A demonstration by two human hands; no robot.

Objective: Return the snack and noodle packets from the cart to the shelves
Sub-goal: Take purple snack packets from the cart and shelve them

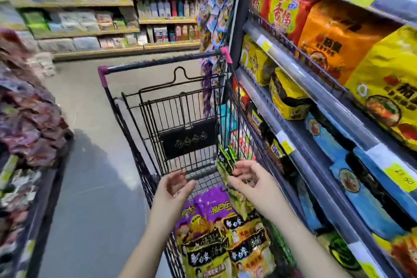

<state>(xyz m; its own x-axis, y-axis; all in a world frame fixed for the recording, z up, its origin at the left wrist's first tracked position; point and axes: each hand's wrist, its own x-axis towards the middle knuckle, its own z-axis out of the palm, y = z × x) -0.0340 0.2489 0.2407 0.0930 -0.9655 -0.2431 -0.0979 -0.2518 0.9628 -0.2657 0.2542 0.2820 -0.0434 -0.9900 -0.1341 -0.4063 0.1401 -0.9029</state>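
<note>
The left hand (174,184) hovered over the cart (158,63), fingers loosely spread and holding nothing, probably ready to steady a lift. In the basket below lay at least 2 purple packets (209,207) and several yellow packets (203,253). The right hand (248,179) appeared to pinch 1 green packet (224,160) upright, likely bound for the noodle shelves (293,63) alongside.

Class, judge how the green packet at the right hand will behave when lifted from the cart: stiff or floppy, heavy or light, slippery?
Probably floppy: the green packet looks creased and bent where the right hand grips it. Likely light, since fingertips alone seem to hold it. Its shiny film may be slippery.
</note>
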